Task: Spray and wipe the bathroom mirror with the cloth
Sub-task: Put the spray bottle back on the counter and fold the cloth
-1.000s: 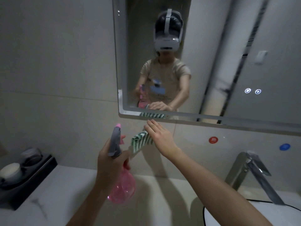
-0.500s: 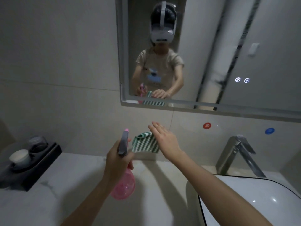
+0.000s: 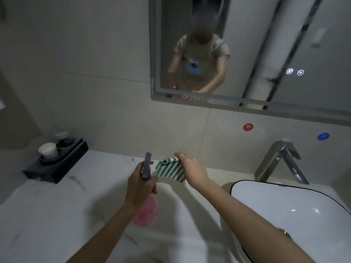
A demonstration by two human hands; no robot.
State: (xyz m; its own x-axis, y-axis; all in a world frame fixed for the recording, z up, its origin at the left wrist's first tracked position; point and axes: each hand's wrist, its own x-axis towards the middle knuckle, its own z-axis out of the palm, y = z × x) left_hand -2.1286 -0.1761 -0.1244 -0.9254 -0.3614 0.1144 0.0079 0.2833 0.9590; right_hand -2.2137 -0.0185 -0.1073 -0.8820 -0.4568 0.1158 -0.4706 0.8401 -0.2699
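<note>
The left hand [image 3: 141, 184] is gripping the pink spray bottle [image 3: 146, 211] and the right hand [image 3: 191, 168] is holding the cloth [image 3: 170, 170] below the mirror [image 3: 247, 54], seemingly awaiting a lift to wipe.

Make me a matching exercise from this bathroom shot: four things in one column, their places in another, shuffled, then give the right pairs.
Things
1. spray bottle
2. cloth
3. tap
4. cup

Places
A. behind the white basin, at the wall
B. in the right hand
C. on the black tray, far left
D. in the left hand

Pairs: 1-D, 2-B, 3-A, 4-C
</note>
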